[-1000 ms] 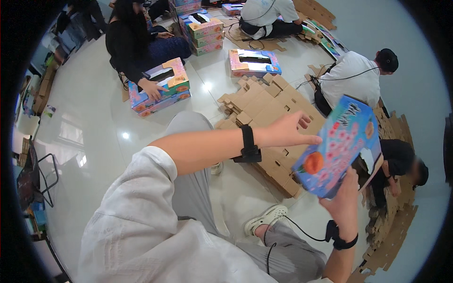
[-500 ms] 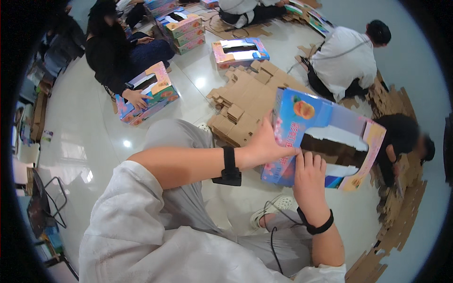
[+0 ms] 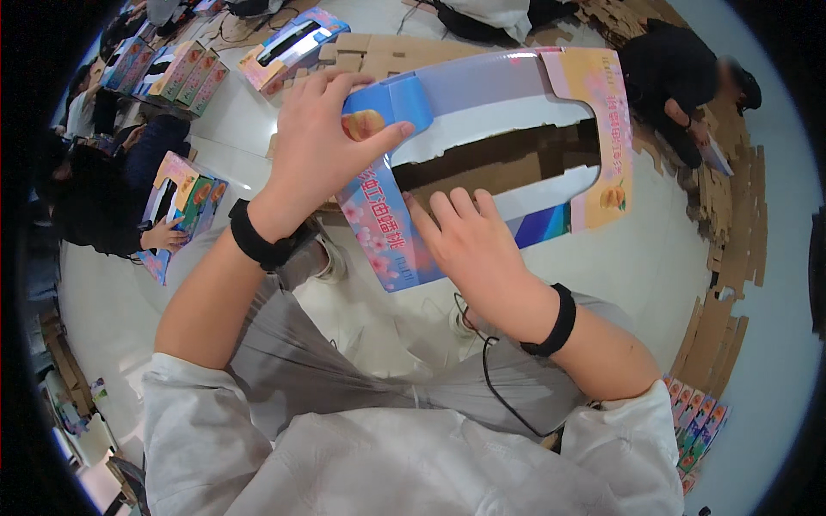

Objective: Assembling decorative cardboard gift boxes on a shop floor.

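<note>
A printed cardboard box [image 3: 533, 196] in blue, pink and yellow, with fruit and blossom pictures, is held up in front of me over my lap. Its top has a long window with white inner edges, and the brown inside shows through. My left hand [image 3: 317, 142] grips the box's far left corner, the thumb lying over the blue top and the fingers at the edge. At the near left end of the window, my right hand [image 3: 482, 249] is closed on the rim, its bent fingertips over the white edge and blue panel.
Flat brown cardboard [image 3: 379, 53] lies behind the box. A similar box [image 3: 292, 47] stands at the far left, beside stacked boxes [image 3: 185, 73]. A co-worker at the left touches another box [image 3: 194, 202]. Cardboard strips [image 3: 731, 284] line the right wall; fruit-printed cartons [image 3: 695, 426] sit near right.
The box has come left and closer, turning slightly. My left hand has shifted up to its far corner, and my right hand has moved left with the window's rim. My view has turned right.
</note>
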### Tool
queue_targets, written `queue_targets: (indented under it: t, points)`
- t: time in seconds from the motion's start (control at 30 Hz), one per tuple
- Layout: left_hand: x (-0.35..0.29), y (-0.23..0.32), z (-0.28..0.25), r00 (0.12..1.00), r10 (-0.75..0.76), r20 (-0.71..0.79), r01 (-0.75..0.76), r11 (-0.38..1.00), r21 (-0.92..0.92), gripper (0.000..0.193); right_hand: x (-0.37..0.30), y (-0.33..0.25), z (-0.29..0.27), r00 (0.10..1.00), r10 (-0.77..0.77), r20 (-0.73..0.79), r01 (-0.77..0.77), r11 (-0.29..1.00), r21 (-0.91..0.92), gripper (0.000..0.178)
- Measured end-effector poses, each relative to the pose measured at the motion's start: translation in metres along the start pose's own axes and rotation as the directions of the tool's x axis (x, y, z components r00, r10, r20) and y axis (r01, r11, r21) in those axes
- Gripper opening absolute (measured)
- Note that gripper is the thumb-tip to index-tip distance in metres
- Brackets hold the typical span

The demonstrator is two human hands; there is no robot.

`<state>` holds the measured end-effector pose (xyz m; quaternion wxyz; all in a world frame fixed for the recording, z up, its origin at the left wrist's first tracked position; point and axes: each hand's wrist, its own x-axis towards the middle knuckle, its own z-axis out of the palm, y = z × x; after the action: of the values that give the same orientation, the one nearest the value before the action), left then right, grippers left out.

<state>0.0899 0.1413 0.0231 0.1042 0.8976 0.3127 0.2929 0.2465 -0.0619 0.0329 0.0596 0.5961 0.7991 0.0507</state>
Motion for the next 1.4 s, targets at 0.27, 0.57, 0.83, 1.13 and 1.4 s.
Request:
queue_targets:
  t: [0.27, 0.57, 0.83, 1.13, 1.4]
  points:
    - [-0.022, 0.035, 0.010, 0.987, -0.047, 0.152, 0.053, 0.998, -0.036, 0.058, -0.016, -0.018, 0.038, 0.997, -0.073, -0.036, 0.076, 0.994, 0.084, 0.079]
    - [-0.036, 0.014, 0.030, 0.944, -0.132, 0.302, 0.141, 0.990, -0.010, 0.050, -0.028, -0.027, 0.052, 0.996, -0.071, -0.048, 0.079, 0.974, 0.212, 0.044]
    - [-0.033, -0.016, 0.057, 0.745, -0.285, 0.603, 0.434, 0.894, -0.113, 0.062, -0.027, -0.043, 0.065, 0.994, -0.042, 0.106, 0.032, 0.995, 0.096, 0.026]
    - [-0.042, -0.042, 0.074, 0.685, -0.363, 0.632, 0.655, 0.687, -0.316, 0.050, -0.024, -0.040, 0.073, 0.997, -0.049, 0.063, 0.045, 0.996, 0.072, 0.027]
    - [-0.034, -0.023, 0.052, 0.540, -0.428, 0.725, 0.794, 0.544, -0.270, 0.056, -0.027, -0.023, 0.071, 0.996, -0.062, 0.071, 0.050, 0.986, 0.160, 0.034]
